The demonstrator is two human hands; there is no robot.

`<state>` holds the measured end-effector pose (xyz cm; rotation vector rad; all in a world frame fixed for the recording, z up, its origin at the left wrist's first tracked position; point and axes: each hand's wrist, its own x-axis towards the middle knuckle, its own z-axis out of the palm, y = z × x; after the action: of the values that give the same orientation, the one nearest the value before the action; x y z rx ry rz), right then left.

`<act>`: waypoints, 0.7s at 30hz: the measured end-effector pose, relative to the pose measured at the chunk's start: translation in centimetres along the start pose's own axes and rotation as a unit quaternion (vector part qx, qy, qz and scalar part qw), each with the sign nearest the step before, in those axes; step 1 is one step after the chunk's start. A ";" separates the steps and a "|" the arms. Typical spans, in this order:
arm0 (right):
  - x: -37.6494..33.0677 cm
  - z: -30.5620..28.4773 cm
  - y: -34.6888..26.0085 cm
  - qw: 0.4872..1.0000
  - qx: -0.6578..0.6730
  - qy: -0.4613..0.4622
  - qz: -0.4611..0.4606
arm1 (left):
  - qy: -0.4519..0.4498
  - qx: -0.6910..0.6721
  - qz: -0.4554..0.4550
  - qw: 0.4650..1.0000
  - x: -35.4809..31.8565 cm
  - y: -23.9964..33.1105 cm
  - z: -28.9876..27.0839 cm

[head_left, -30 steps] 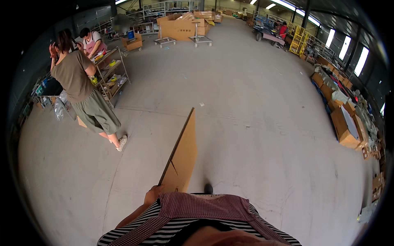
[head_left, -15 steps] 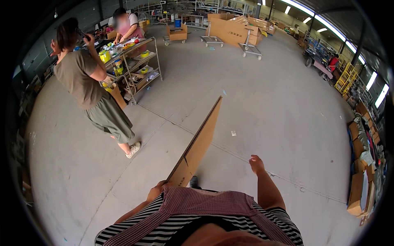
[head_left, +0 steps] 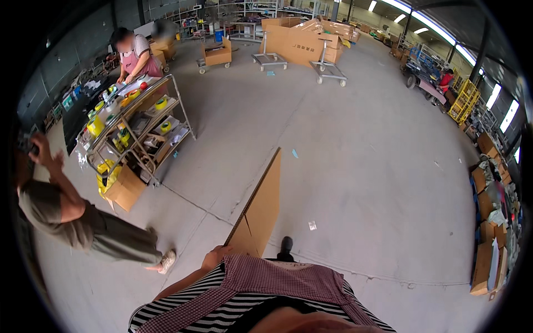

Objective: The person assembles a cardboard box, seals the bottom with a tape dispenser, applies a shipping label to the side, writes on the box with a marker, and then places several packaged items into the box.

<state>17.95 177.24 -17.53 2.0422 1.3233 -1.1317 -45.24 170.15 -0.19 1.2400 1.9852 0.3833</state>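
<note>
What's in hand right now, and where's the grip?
Left hand holds a flattened cardboard sheet standing on edge; the grip is at its near lower edge. The right hand is out of view.

Left hand (head_left: 215, 257) grips near edge of flat cardboard sheet (head_left: 261, 208), sheet upright on edge, pointing away over concrete floor (head_left: 361, 166); right hand out of sight. Checked apron over striped shirt at lower edge, black shoe (head_left: 286, 245) just beside sheet's near end. Left: person in olive top, arm raised, white shoe near (head_left: 166, 259). Beyond: wire shelf cart (head_left: 139, 133) with yellow tape rolls, cardboard box (head_left: 125, 188) at its foot, second person in pink apron (head_left: 136, 55) behind cart. Far: large cardboard boxes on trolleys (head_left: 300, 41)
</note>
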 end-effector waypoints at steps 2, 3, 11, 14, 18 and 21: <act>3.6 -3.2 -3.8 1.000 -0.012 -0.004 0.012 | -0.022 -0.004 -0.017 1.000 6.4 -0.5 -0.6; 5.1 -4.9 -5.2 1.000 -0.011 -0.004 0.025 | -0.026 0.025 -0.001 0.999 7.5 5.0 -3.0; 19.6 -32.0 -43.7 0.951 -0.038 0.224 -0.208 | 0.055 0.027 0.007 0.998 22.3 11.0 -15.2; 20.5 -41.5 -64.6 0.890 0.040 0.233 -0.391 | 0.105 0.067 0.048 0.991 27.4 10.6 -17.4; 15.7 -44.2 -83.6 0.859 0.083 0.135 -0.487 | 0.142 -0.020 -0.051 0.988 35.9 11.4 -23.2; 25.9 -44.8 -86.4 0.811 -0.174 0.124 -0.545 | 0.162 -0.069 -0.060 0.983 47.8 12.5 -30.3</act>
<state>-36.94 261.27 -8.86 1.0806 2.7527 -0.8664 -71.19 221.46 6.76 1.0154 2.2510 0.6865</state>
